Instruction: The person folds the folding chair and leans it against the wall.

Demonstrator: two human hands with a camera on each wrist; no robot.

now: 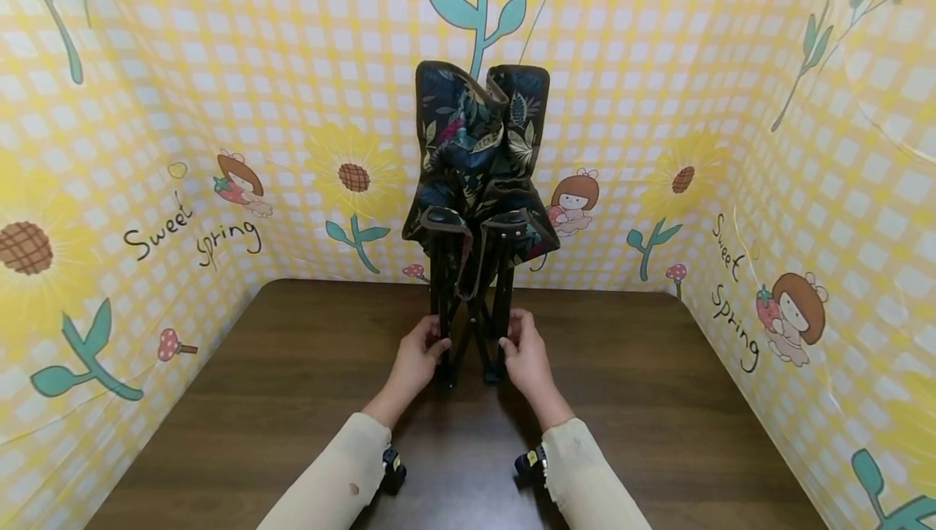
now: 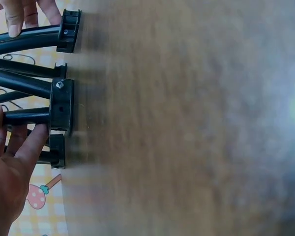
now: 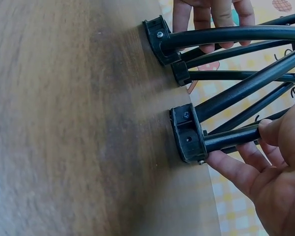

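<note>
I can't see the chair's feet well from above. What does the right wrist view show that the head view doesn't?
Only the right wrist view shows the black plastic feet with their screws, resting on the table. Only the head view shows the folded floral seat fabric and the sunflower backdrop. Both show the right hand and left hand gripping the black legs.

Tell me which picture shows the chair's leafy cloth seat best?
The head view. Only there does the folded chair's leafy fabric show, bunched above the black legs. Both wrist views show just the leg tubes and plastic feet on the table.
</note>
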